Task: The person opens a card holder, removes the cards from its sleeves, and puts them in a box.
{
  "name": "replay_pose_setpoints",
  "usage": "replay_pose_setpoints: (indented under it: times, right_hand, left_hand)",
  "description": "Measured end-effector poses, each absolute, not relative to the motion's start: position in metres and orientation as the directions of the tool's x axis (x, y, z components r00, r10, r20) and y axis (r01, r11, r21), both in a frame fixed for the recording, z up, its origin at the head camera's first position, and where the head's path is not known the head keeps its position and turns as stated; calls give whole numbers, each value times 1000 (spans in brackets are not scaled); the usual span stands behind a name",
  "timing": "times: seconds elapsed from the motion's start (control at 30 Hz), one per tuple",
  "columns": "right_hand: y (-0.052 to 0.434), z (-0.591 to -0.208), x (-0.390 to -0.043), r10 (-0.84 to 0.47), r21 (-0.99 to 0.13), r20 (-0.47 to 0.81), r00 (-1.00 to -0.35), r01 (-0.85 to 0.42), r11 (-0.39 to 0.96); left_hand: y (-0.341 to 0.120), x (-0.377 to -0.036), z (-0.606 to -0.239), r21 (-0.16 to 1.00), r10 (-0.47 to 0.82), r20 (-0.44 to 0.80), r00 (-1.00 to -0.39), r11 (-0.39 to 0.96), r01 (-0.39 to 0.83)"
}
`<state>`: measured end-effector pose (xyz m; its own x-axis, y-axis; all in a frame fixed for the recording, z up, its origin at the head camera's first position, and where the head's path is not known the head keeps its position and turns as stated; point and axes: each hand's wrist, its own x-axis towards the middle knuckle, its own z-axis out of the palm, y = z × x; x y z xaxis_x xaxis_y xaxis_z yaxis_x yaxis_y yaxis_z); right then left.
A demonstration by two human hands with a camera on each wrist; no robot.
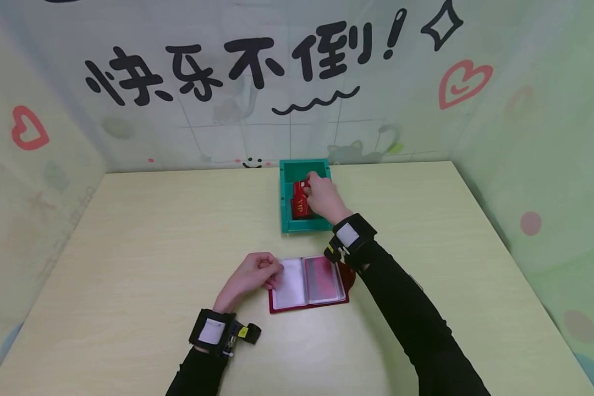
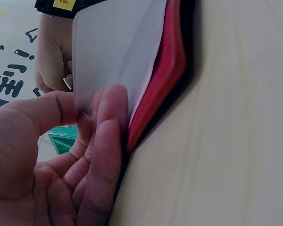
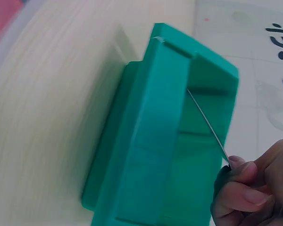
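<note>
On the table lies an open card holder (image 1: pixel 291 283) with a red cover and clear sleeve pages; a pinkish sleeve shows on its right side. My left hand (image 1: pixel 257 270) pinches the left edge of a sleeve page (image 2: pixel 118 52), lifted off the red cover (image 2: pixel 167 70) in the left wrist view. Over the green bin (image 1: pixel 304 225), my right hand (image 1: pixel 325 197) pinches a red card (image 1: pixel 300 207) with gold "VIP" lettering. Only its thin edge (image 3: pixel 208 125) shows in the right wrist view. Whether more cards lie under it I cannot tell.
The green bin stands at the table's back edge, behind the card holder. A printed cloth backdrop (image 1: pixel 218 132) rises behind the pale wooden table (image 1: pixel 153 247) and along both sides. Each wrist carries a strapped camera (image 1: pixel 249 333).
</note>
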<state>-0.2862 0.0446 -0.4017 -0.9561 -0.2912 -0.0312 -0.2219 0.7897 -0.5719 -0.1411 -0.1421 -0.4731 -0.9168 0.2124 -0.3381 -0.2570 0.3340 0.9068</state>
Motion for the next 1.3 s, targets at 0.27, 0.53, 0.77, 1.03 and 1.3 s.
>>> replay_pose_setpoints:
  times: [0.27,0.53,0.77,1.03,1.3]
  right_hand:
    - [31,-411,-292,-305,-432,-174,-936,-206,878]
    - [26,-423,-292,-302,-364,-213,-929,-211,907]
    - [24,-425,-289,-285,-305,-254,-924,-203,930]
    - [23,-428,-287,-288,-264,-274,-918,-216,940]
    - [25,-432,-287,-331,-306,-159,-930,-272,912]
  left_hand:
    - [-143,-139,-473,908,216,-331,-919,337,-248]
    - [-143,-139,-474,911,226,-322,-919,339,-236]
    - [-143,-140,-474,906,216,-325,-921,349,-239]
    - [-143,-141,-474,909,217,-319,-923,347,-232]
    - [-142,-139,-473,907,207,-327,-922,343,-245]
